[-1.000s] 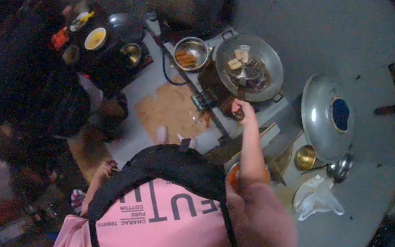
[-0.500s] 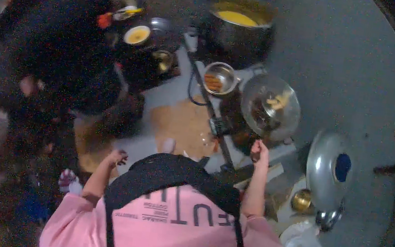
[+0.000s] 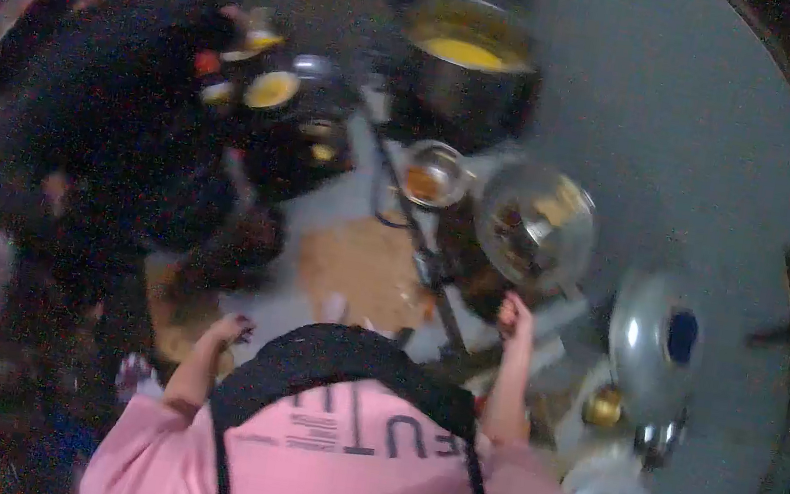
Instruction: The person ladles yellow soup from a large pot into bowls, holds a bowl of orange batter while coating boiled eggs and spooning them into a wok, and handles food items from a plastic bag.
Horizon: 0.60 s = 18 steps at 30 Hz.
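My right hand (image 3: 513, 314) is closed at the near edge of a wide metal pan (image 3: 489, 222), around the handle of a ladle whose shiny head rests in the pan. Pale pieces (image 3: 562, 205) lie in the pan, beside dark food. My left hand (image 3: 237, 328) hangs out to the left of my body, blurred; its fingers are too smeared to read. Left of the pan sits a small metal bowl (image 3: 436, 174) with brown pieces in it. Behind them stands a big dark pot (image 3: 467, 95) with yellow contents.
A large metal lid (image 3: 640, 332) with a dark blue centre leans at the right. Near it are a golden bowl (image 3: 604, 408), a metal ladle (image 3: 659, 436) and a white plastic bag (image 3: 612, 488). A person in dark clothes (image 3: 157, 143) is at the left, by a yellow-filled bowl (image 3: 272, 89).
The view has swung left and up, so pan and pot appear further right and lower. My right hand stays at the pan's near side; my left arm shows more fully.
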Each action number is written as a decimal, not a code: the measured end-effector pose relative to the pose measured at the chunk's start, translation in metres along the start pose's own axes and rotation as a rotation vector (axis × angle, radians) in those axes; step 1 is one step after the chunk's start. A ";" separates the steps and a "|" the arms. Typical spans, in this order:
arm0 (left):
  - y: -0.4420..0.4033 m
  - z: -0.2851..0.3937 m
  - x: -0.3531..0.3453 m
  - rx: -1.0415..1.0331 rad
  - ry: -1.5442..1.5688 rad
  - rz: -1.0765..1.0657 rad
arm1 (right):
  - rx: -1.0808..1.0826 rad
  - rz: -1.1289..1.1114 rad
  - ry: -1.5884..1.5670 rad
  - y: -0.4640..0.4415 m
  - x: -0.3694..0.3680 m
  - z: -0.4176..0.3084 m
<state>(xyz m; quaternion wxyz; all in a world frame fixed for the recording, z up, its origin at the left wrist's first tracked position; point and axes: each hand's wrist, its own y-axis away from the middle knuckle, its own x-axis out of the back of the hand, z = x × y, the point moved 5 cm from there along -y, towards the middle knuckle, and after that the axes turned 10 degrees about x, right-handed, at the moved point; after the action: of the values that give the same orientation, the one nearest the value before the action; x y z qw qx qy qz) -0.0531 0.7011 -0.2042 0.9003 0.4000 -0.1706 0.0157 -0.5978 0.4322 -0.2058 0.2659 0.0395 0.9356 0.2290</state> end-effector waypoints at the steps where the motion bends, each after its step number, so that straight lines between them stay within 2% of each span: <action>1: -0.006 -0.015 -0.001 0.190 0.209 0.072 | 0.024 -0.017 -0.053 -0.009 0.003 0.010; 2: -0.014 -0.009 0.005 0.002 -0.414 0.031 | 0.100 -0.058 -0.028 -0.013 0.006 0.011; 3: -0.036 -0.043 0.004 -0.435 -0.700 0.069 | 0.024 -0.077 -0.092 -0.011 0.009 0.012; 5: -0.012 -0.021 0.007 0.336 -0.063 0.123 | 0.138 0.126 -0.042 0.001 0.002 -0.001; 6: -0.007 -0.024 0.010 0.324 -0.039 0.090 | 0.113 -0.037 -0.047 0.012 -0.015 -0.016; 7: -0.008 -0.027 0.014 0.305 -0.017 0.058 | 0.103 -0.026 -0.013 0.027 -0.028 -0.030; 8: -0.013 -0.038 0.019 0.293 -0.041 0.101 | 0.217 -0.041 0.014 0.023 -0.026 -0.035; 9: -0.023 -0.056 0.023 0.279 -0.059 0.149 | 0.199 -0.078 -0.040 0.027 -0.027 -0.040; 10: -0.048 -0.094 0.030 0.285 -0.029 0.194 | 0.211 -0.020 -0.024 0.049 -0.045 -0.053; 12: -0.082 -0.125 0.036 -0.067 -0.462 0.048 | 0.195 -0.229 -0.073 0.021 -0.013 -0.040; 13: -0.067 -0.106 0.041 -0.063 -0.445 0.078 | 0.256 -0.162 -0.055 0.030 -0.022 -0.040; 14: -0.041 -0.066 0.040 0.119 -0.401 0.098 | 0.250 -0.153 0.086 0.023 -0.015 -0.039; 15: -0.021 -0.035 0.033 0.297 -0.353 0.108 | 0.255 -0.174 0.091 0.022 -0.019 -0.040; 16: -0.025 -0.027 0.026 0.346 -0.453 0.109 | 0.251 -0.109 0.139 0.032 -0.023 -0.042; 18: -0.042 -0.036 0.013 0.341 -0.353 0.135 | 0.246 -0.053 0.197 0.056 -0.043 -0.035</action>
<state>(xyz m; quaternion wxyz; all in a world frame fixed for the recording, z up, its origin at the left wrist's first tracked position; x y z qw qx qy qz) -0.0234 0.6974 -0.2527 0.7730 0.5303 -0.3465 0.0340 -0.5814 0.4591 -0.1335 0.1716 0.0247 0.9789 0.1082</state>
